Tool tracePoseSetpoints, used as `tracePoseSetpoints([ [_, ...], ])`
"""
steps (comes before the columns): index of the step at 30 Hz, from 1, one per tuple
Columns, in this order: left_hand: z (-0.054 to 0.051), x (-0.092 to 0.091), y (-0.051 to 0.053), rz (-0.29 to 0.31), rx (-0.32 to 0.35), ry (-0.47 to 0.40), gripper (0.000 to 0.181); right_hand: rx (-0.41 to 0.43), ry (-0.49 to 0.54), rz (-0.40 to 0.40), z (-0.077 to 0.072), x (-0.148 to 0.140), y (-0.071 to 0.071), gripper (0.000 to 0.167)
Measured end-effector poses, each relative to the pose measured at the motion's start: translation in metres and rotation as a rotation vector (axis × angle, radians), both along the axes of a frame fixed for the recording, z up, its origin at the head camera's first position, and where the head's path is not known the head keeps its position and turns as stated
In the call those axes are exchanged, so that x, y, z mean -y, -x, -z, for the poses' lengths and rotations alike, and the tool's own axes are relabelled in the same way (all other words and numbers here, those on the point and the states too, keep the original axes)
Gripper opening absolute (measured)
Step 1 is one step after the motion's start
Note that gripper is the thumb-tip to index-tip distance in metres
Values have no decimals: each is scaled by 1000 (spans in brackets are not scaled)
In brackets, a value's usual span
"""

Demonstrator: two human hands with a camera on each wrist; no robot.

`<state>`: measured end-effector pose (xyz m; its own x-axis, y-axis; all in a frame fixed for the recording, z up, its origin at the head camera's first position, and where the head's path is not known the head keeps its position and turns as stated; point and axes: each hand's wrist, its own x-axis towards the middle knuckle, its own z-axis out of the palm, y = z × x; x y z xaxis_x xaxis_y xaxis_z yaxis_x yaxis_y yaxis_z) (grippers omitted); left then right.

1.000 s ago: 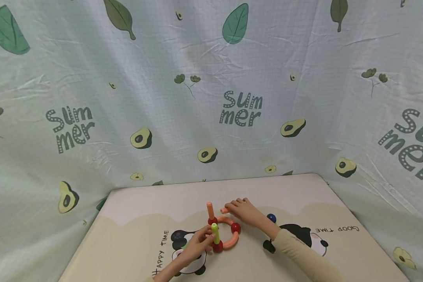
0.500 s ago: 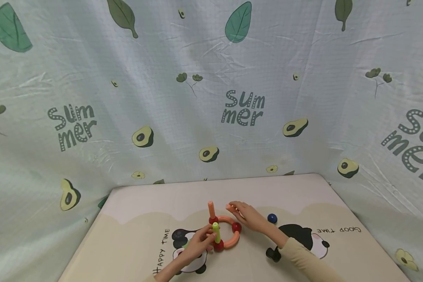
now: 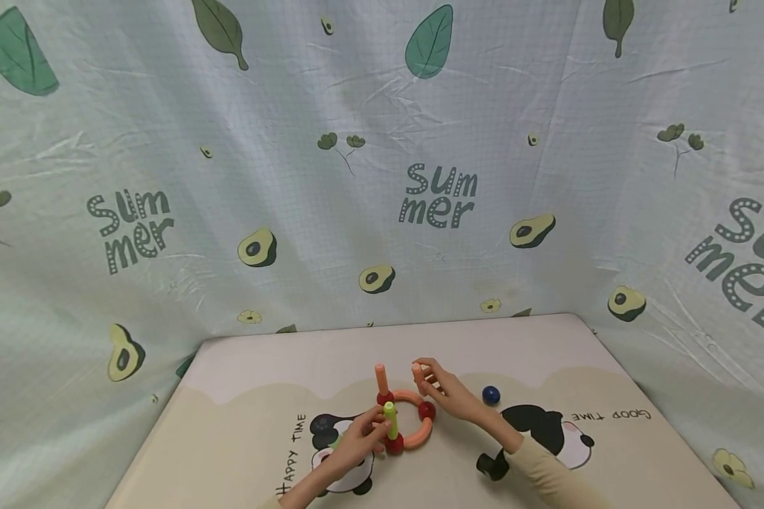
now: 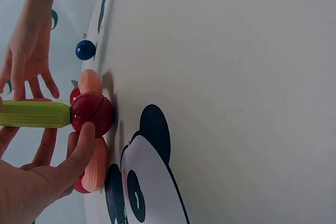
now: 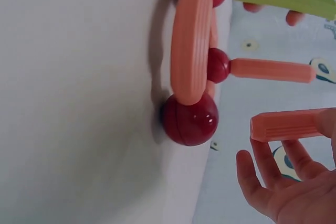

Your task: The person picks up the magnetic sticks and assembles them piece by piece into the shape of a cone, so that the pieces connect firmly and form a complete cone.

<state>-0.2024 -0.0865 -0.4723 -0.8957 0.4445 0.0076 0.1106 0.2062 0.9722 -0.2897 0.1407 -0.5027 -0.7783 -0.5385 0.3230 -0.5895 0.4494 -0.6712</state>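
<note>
Red balls joined by curved orange pieces [image 3: 418,437] form a ring on the table. From the near red ball [image 4: 92,114] a light green rod [image 3: 390,420] stands upright. Another orange rod [image 3: 381,379] rises from the far red ball [image 5: 218,65]. My left hand [image 3: 359,438] holds the near ball, thumb pressed on it, with other fingers behind the green rod. Above the ring's right far side, my right hand [image 3: 452,399] pinches a loose orange rod [image 5: 286,125] between thumb and fingers. This rod is upright and apart from the third red ball [image 5: 190,120] below it.
A loose blue ball [image 3: 491,395] lies right of my right hand. The table cover [image 3: 242,396] has printed pandas and lettering. A patterned curtain [image 3: 331,212] hangs behind and at the sides. A dark device [image 3: 492,466] sits by my right wrist.
My right hand has shifted slightly right and turned the loose orange rod from lying nearly flat to upright. My left hand stays in place at the ring.
</note>
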Motion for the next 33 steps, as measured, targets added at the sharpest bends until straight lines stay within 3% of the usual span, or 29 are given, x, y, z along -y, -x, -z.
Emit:
tracePoseSetpoints([
  [5,2,0,1,3,4,12,33,75,28,-20,-14,2,-11,38],
  [10,19,2,11,9,27,7,35,206,78,-69,-33,1,-26,35],
  [13,28,2,15,2,20,12,35,241,90,-77,-35,0,-29,33],
  [18,30,2,15,-14,-6,11,34,265,102,-71,-30,-1,-27,33],
  [27,27,2,12,-30,18,25,40,294,110,-38,3,-5,-11,35],
  [33,17,0,7,-35,12,28,40,288,125,-44,-7,-4,-17,34],
])
